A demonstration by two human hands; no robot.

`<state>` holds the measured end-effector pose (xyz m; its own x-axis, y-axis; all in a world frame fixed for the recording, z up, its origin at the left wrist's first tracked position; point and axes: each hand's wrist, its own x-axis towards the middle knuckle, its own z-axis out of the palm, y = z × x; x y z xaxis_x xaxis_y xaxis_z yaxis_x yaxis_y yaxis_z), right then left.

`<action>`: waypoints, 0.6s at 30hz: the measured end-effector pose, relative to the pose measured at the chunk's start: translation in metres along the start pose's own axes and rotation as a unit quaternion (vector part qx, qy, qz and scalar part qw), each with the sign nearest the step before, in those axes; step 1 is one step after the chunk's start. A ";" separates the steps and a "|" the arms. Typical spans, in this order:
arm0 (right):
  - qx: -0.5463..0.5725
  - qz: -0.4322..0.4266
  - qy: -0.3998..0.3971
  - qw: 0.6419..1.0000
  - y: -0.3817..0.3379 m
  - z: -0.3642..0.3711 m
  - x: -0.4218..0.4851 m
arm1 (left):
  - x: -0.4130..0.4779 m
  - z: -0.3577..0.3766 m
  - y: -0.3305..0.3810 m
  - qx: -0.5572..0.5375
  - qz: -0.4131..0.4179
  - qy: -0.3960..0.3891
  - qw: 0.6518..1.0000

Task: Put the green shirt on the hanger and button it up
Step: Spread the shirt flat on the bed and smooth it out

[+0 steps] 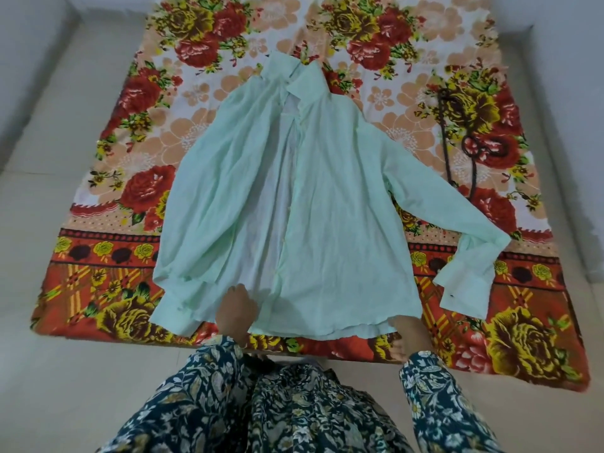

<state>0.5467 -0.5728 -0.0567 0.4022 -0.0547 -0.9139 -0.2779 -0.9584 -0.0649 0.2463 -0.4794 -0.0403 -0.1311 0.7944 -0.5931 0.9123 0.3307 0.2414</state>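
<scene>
The pale green shirt (330, 204) lies front up on the floral blanket (196, 103), collar far from me, front unbuttoned with its white inside showing down the middle. My left hand (236, 309) pinches the lower edge of the left front panel at the hem. At the hem's right corner my right hand (408, 335) holds the fabric, its fingertips tucked under the edge. The right sleeve stretches out to the right, and the left sleeve is folded along the body. A thin dark hanger (457, 142) lies on the blanket to the right of the shirt, untouched.
The blanket covers a pale mattress (49, 158) that runs out to the left and right. Its near edge is just below my hands. My dark floral-print clothing (294, 407) fills the bottom of the view.
</scene>
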 end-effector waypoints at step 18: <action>0.065 -0.151 -0.261 0.951 -0.066 0.202 -0.111 | 0.098 -0.060 -0.078 0.238 0.222 0.075 0.943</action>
<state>0.3446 -0.4470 -0.0321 0.0031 0.3963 -0.9181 -0.3366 -0.8641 -0.3741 0.1392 -0.3964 -0.0715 0.2839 0.8761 -0.3898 0.9563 -0.2886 0.0477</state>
